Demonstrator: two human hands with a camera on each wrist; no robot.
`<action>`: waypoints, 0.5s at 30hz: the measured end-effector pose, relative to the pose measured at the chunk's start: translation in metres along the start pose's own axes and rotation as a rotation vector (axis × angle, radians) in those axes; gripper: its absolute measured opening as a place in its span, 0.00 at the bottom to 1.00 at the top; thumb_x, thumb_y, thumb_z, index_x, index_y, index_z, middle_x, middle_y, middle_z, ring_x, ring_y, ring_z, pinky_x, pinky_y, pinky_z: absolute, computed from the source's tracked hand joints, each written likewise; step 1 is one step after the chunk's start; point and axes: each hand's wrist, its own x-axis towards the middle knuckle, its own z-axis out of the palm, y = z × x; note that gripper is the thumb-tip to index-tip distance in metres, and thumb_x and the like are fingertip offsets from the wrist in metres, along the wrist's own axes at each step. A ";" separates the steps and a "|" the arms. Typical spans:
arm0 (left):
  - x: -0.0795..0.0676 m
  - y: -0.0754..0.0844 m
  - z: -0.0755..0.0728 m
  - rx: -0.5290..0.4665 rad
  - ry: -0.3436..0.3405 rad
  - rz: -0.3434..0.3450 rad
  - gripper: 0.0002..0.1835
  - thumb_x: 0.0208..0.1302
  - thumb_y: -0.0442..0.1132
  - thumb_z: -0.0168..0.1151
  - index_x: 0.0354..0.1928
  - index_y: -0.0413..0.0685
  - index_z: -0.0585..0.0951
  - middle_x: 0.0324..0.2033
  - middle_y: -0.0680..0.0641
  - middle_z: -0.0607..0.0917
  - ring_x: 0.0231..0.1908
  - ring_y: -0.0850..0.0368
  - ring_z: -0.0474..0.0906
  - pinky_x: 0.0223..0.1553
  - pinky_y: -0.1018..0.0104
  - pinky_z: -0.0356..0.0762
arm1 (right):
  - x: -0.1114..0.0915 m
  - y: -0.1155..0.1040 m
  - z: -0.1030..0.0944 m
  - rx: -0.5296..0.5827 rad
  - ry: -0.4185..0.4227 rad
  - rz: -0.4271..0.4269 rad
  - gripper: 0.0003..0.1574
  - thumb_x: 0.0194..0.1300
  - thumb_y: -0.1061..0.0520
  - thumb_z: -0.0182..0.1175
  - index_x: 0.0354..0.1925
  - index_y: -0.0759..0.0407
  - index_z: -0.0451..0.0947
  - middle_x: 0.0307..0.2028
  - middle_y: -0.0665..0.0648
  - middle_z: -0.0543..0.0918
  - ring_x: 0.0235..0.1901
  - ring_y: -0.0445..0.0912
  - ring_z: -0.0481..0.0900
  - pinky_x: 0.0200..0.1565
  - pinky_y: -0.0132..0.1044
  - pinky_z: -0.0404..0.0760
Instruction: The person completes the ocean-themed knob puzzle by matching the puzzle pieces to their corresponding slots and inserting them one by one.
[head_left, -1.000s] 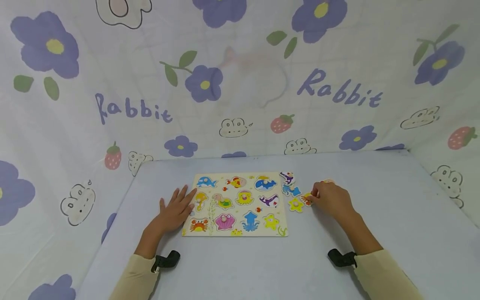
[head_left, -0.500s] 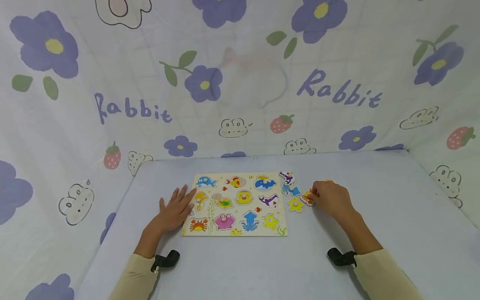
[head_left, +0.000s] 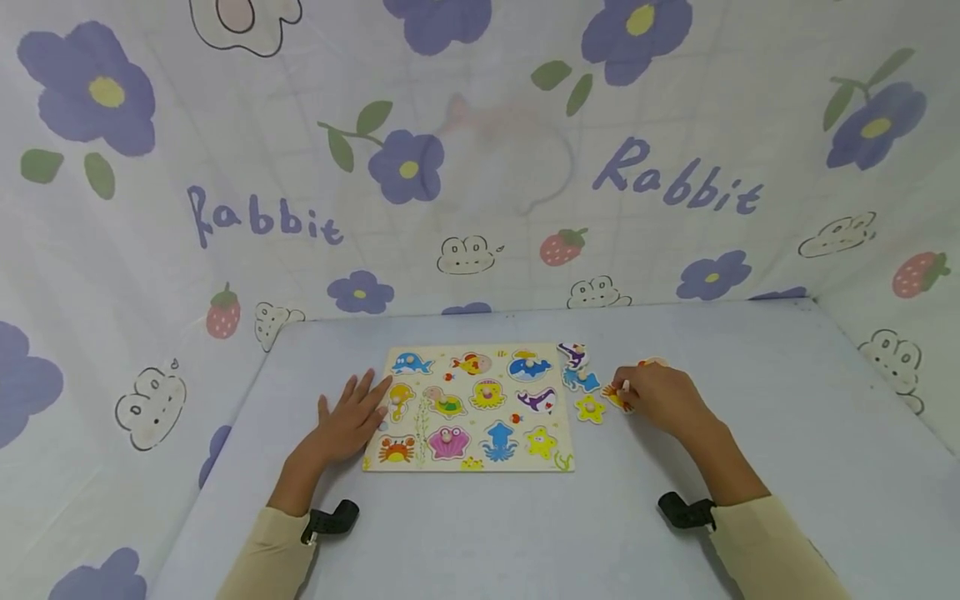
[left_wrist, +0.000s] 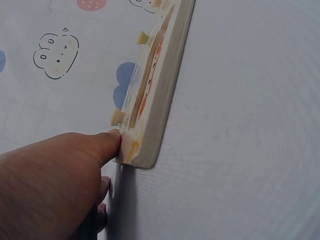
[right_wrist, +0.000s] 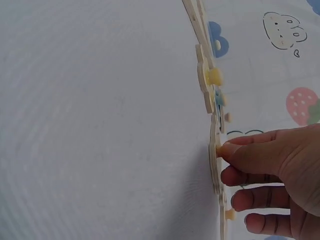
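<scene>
In the head view my right hand (head_left: 666, 402) pinches the knob of an orange crab puzzle piece (head_left: 615, 398), right of the puzzle board (head_left: 525, 465). The right wrist view shows thumb and forefinger on that wooden knob (right_wrist: 220, 151), the piece close over the tabletop. My left hand (head_left: 348, 425) lies with fingers spread, fingertips at the board's left edge; its thumb meets the corner in the left wrist view. Pieces such as the fish (head_left: 472, 364) and pink shell (head_left: 449, 443) sit in the board with knobs. The board's crab (head_left: 397, 450) shows none.
Between board and right hand lie a yellow starfish piece (head_left: 590, 409), a blue squid piece (head_left: 581, 381) and a purple whale piece (head_left: 573, 356). Another piece (head_left: 652, 362) is mostly hidden behind the right hand. A patterned curtain (head_left: 510, 250) rises behind the table.
My right hand has shifted slightly and its fingers have turned a little on the crab piece's knob, baring more of the knob. The left hand and the board hold still.
</scene>
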 end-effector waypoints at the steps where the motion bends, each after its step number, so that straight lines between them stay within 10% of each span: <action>1: 0.000 0.000 0.000 0.000 0.001 0.002 0.32 0.81 0.51 0.44 0.81 0.58 0.52 0.80 0.39 0.45 0.78 0.34 0.36 0.64 0.20 0.26 | 0.000 0.000 0.000 0.008 -0.007 0.013 0.09 0.64 0.60 0.70 0.44 0.57 0.86 0.25 0.49 0.81 0.27 0.45 0.73 0.27 0.36 0.75; 15: -0.001 0.001 -0.001 -0.003 0.007 0.011 0.32 0.81 0.51 0.44 0.81 0.56 0.53 0.80 0.39 0.45 0.78 0.33 0.37 0.64 0.20 0.26 | 0.003 0.003 0.003 0.031 0.013 0.089 0.13 0.63 0.52 0.72 0.34 0.60 0.83 0.23 0.50 0.77 0.26 0.46 0.73 0.28 0.39 0.73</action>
